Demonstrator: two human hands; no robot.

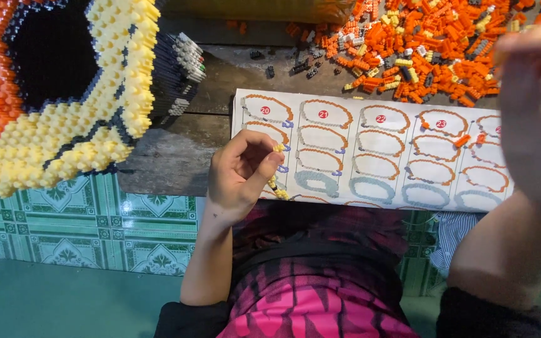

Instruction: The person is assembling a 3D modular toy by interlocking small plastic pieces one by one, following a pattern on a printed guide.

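My left hand [240,172] pinches a short strip of small yellow bricks [277,183] over the left part of a white instruction sheet [370,156] printed with orange ring-shaped steps. My right hand [536,112] is raised close to the camera at the right edge, blurred, fingers curled; whether it holds anything cannot be seen. A large brick model [51,94] in orange, black and pale yellow fills the upper left. A heap of loose small bricks [421,50], mostly orange, lies beyond the sheet.
The sheet rests on a dark wooden board [170,150]. Green patterned floor tiles [95,231] show below it. My lap in pink and black cloth [308,294] fills the bottom centre. A striped cloth [452,235] lies at the right.
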